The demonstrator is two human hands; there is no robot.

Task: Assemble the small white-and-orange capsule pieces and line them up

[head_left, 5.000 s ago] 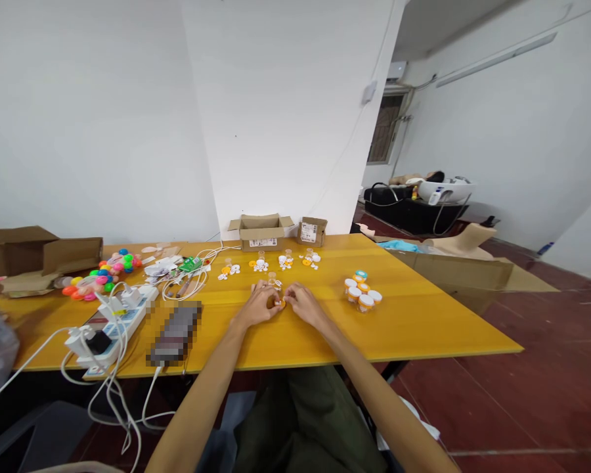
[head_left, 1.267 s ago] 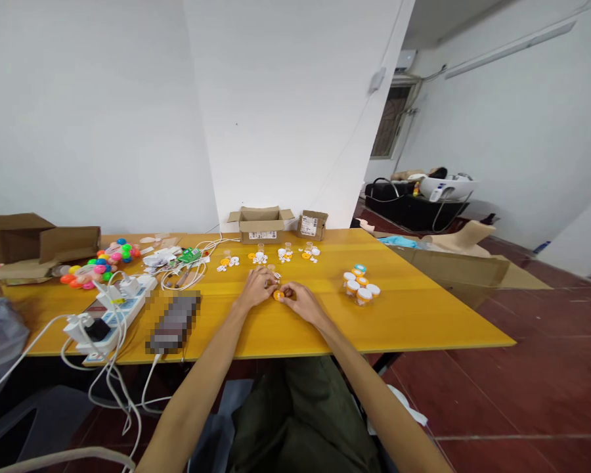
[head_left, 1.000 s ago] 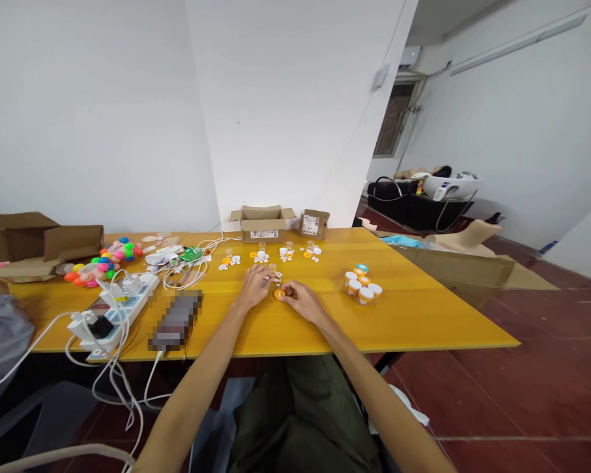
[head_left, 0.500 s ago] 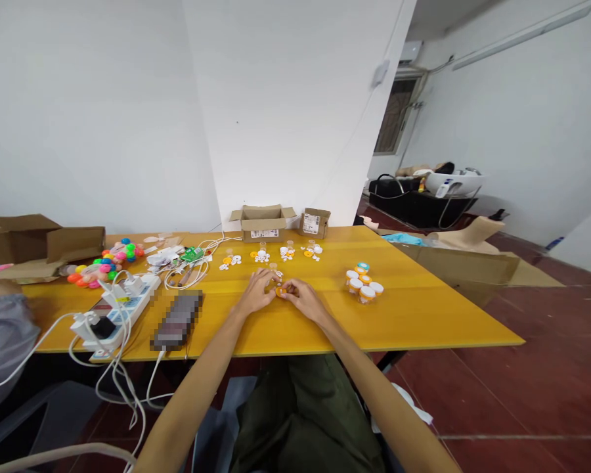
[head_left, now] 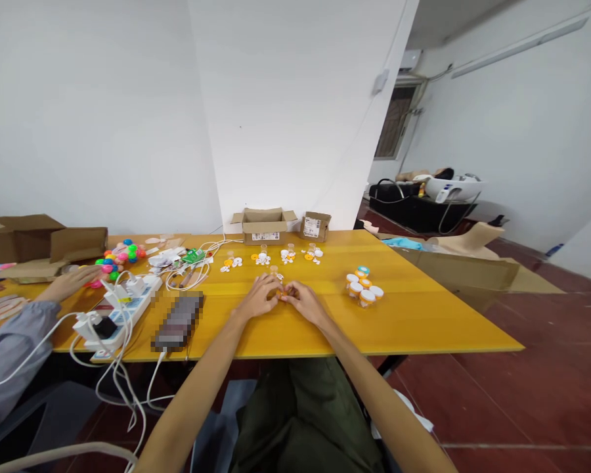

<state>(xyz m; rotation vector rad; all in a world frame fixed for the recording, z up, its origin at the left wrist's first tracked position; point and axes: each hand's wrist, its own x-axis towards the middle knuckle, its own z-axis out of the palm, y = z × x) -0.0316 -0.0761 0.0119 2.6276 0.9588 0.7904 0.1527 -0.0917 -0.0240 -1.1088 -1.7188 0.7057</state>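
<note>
My left hand and my right hand meet over the yellow table, fingertips pinched together on a small orange cap. Most of the cap is hidden by my fingers. Just beyond my hands stands a small clear vial. Farther back lie little groups of orange and white caps with vials. To my right stands a cluster of small white-capped jars.
A power strip with white plugs and cables and a dark device lie at my left. Another person's hand reaches toward coloured balls. Cardboard boxes stand at the table's back edge and far left.
My hands have come together, and the orange cap that showed between them is now mostly covered. Another person's hand has come in at the left by the coloured balls.
</note>
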